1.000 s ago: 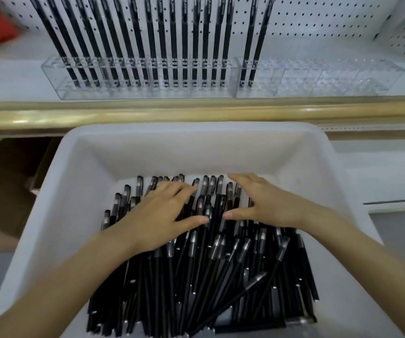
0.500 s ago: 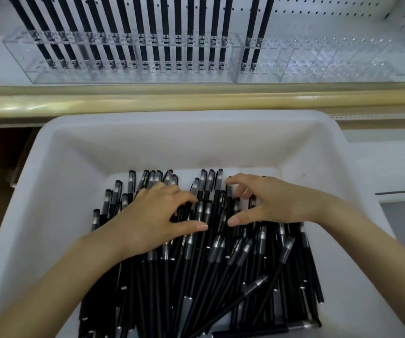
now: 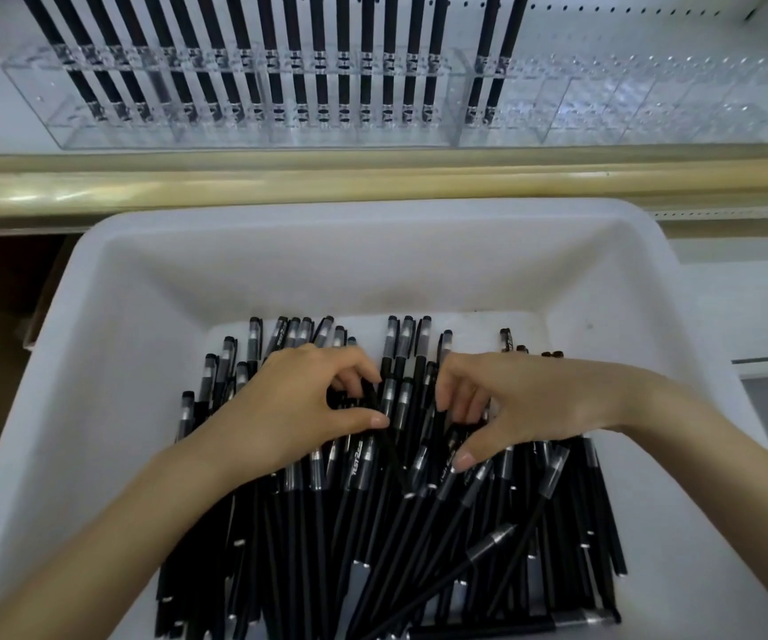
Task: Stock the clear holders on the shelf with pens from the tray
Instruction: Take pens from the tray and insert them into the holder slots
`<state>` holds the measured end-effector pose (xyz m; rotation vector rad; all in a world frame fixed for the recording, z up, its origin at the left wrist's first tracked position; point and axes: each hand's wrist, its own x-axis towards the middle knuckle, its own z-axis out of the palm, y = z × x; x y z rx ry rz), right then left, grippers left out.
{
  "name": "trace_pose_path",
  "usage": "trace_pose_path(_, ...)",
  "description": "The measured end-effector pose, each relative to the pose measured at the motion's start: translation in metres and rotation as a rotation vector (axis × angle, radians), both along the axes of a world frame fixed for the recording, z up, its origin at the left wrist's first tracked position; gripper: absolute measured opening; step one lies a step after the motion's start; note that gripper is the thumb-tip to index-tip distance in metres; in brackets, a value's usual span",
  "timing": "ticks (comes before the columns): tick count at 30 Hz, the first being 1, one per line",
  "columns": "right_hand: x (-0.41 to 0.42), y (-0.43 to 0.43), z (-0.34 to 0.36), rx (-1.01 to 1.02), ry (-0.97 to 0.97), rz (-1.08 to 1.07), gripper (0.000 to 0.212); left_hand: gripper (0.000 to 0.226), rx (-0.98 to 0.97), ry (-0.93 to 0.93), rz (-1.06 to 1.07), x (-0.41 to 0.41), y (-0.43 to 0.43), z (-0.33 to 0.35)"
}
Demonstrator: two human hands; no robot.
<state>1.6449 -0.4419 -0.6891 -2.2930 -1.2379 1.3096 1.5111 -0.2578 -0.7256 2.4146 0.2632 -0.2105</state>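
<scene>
Item: pens (image 3: 372,524), heaped in tray (image 3: 141,307). Left hand (image 3: 308,408), right hand (image 3: 525,404) — flat a moment ago, now curled into the heap; left pinches pens, right's hold unclear — pickup starting. Clear holders (image 3: 627,108) part-filled.

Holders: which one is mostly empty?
The right holder: just two pens at its left end, rest bare. The left holder carries a full row.

I saw black pens (image 3: 372,524) with smoky grey caps, a white tray (image 3: 326,270), clear holders (image 3: 650,103), a white hole-dotted shelf (image 3: 640,25), a tan rail (image 3: 372,182).
</scene>
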Motion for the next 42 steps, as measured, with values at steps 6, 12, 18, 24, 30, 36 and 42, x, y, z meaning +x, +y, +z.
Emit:
trace_pose_path(6,-0.001,0.0,0.002,-0.037,-0.027,0.032,0.039,0.017,-0.062,-0.046,0.048,0.0,0.0,-0.001)
trace_pose_path(12,-0.001,-0.001,0.003,-0.053,-0.035,0.045,0.041,0.026,0.016,-0.033,0.044,0.0,0.0,-0.006)
trace_pose_path(18,-0.003,-0.001,0.004,-0.087,-0.021,0.073,0.043,0.071,0.028,0.011,0.082,0.001,-0.002,-0.009)
trace_pose_path(24,-0.005,0.0,0.005,-0.136,0.014,0.085,0.043,0.08,0.035,0.033,0.051,0.003,-0.004,-0.009)
trace_pose_path(30,-0.006,0.0,0.005,-0.145,0.028,0.075,0.044,0.083,0.004,0.021,0.045,0.003,-0.005,-0.013)
trace_pose_path(36,-0.007,0.001,0.006,-0.136,0.039,0.076,0.045,0.083,0.03,0.013,0.007,0.002,-0.007,-0.013)
trace_pose_path(42,-0.009,0.001,0.003,-0.133,0.072,0.075,0.05,0.084,0.082,0.02,-0.05,0.001,-0.008,-0.014)
